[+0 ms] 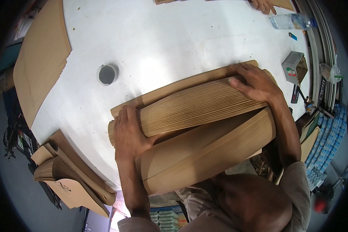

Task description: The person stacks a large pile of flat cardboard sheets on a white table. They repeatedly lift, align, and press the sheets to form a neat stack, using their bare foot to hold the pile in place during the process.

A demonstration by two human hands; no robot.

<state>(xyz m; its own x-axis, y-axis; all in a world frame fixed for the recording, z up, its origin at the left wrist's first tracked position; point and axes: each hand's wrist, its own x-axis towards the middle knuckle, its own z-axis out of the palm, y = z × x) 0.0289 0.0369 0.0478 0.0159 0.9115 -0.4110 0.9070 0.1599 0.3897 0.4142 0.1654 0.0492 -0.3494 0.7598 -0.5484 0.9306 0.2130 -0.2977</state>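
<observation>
A thick stack of brown kraft paper sheets (pixel 197 101) lies bent over at the near edge of the white table (pixel 174 42). Its layered edges fan out in ridges, and the near part curls down toward my body, leaving a dark gap in the fold. My left hand (pixel 130 129) grips the left end, fingers over the far side and thumb on the near side. At the right end, my right hand (pixel 255 83) is closed on the same stack, its thumb pressing on the ridged edges.
A round grey-centred cup or tube (pixel 106 75) stands left of centre. Large brown sheets (pixel 42 54) lie far left; a folded paper stack (pixel 71 174) sits lower left. At right are a grey box (pixel 294 67), a blue lighter (pixel 292 36), a plastic bottle (pixel 288 21) and another person's hand (pixel 263 5).
</observation>
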